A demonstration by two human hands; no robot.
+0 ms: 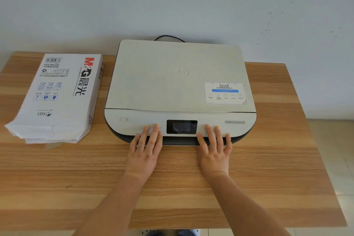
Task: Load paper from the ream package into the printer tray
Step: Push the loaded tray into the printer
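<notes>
Here the wood-grain surface (268, 168) carries a flat white inkjet printer (180, 82) against its far edge, tray front facing the person. The white wrapped paper ream (57, 97) lies at the left edge, near end open. Left hand (145, 147) and right hand (214, 149) rest flat and released on the printer's front lip, probably placed to find the tray.

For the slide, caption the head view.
Both hands rest flat on the printer front; paper ream lies beside it.
</notes>
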